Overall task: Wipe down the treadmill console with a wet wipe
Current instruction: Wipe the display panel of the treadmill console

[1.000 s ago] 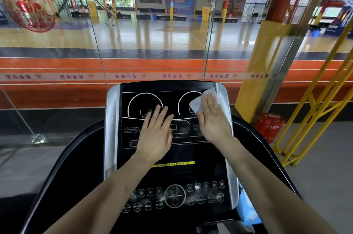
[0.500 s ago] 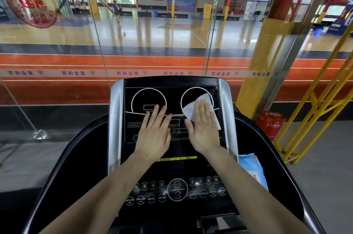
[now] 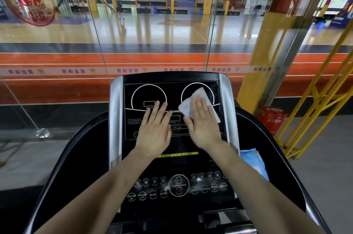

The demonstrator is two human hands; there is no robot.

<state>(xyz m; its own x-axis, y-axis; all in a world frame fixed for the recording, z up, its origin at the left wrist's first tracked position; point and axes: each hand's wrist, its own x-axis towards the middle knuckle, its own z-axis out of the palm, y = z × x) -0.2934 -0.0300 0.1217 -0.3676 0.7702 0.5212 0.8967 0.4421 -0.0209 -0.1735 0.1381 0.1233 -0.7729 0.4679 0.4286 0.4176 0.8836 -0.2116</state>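
Flat right hand point(image 3: 203, 119) presses the wipe point(image 3: 198, 104) on the console point(image 3: 172, 146); flat left hand point(image 3: 155, 127) rests beside it, holding nothing. Sweep with even pressure.

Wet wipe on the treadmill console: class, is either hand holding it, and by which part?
Neither hand grips it. The right hand presses the wet wipe flat against the console with straight fingers over its middle. The left hand rests bare on the console.

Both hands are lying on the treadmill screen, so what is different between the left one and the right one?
The right hand presses a white wet wipe against the console; the left hand lies on bare glass with nothing under it. The right hand covers the right dial, while the left hand sits below the left dial. Both lie flat with straight fingers.
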